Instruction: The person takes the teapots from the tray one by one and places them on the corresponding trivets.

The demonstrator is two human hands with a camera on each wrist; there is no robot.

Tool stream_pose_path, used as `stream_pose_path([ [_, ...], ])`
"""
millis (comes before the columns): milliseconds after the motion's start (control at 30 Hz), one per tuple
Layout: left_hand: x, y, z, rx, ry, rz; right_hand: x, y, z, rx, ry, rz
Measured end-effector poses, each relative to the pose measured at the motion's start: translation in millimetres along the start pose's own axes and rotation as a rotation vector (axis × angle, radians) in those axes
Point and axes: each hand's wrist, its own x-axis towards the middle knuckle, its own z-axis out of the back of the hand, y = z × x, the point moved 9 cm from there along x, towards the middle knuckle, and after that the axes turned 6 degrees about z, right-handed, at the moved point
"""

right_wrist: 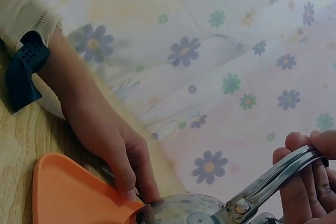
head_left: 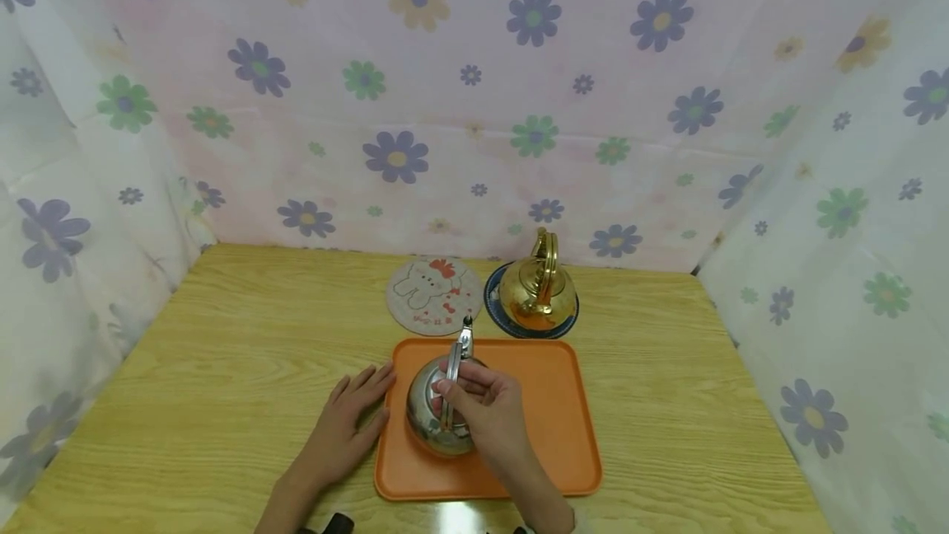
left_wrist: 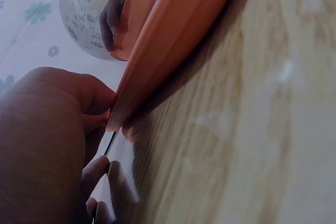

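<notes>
A silver kettle (head_left: 430, 414) stands on the left part of an orange tray (head_left: 552, 410) near the table's front. My right hand (head_left: 485, 406) grips its metal handle (right_wrist: 273, 179) from above, fingers curled round the bar. My left hand (head_left: 348, 423) lies flat on the table, fingers straight, touching the tray's left edge (left_wrist: 157, 61). In the left wrist view the silver kettle (left_wrist: 84, 11) shows beyond the tray rim. A gold kettle (head_left: 537, 287) sits on a dark blue coaster (head_left: 493, 307) behind the tray.
A round mat with a cartoon animal (head_left: 433, 295) lies left of the gold kettle. Flowered cloth walls (head_left: 474, 89) close in the wooden table (head_left: 222, 369) at the back and both sides. Bare wood shows left and right of the tray.
</notes>
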Motion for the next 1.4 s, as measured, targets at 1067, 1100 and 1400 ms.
stream_pose_path([
  [1067,-0.1,4.1,-3.8,0.005,0.004,0.01,2.7,2.6,7.8,0.006,-0.113,0.087],
  [1100,-0.2,4.0,-3.4,0.004,0.004,0.01,3.7,2.7,7.4,0.003,-0.114,0.089],
  [1400,-1.4,3.0,-2.5,0.006,0.0,0.007,9.1,3.3,6.3,-0.01,-0.112,0.131],
])
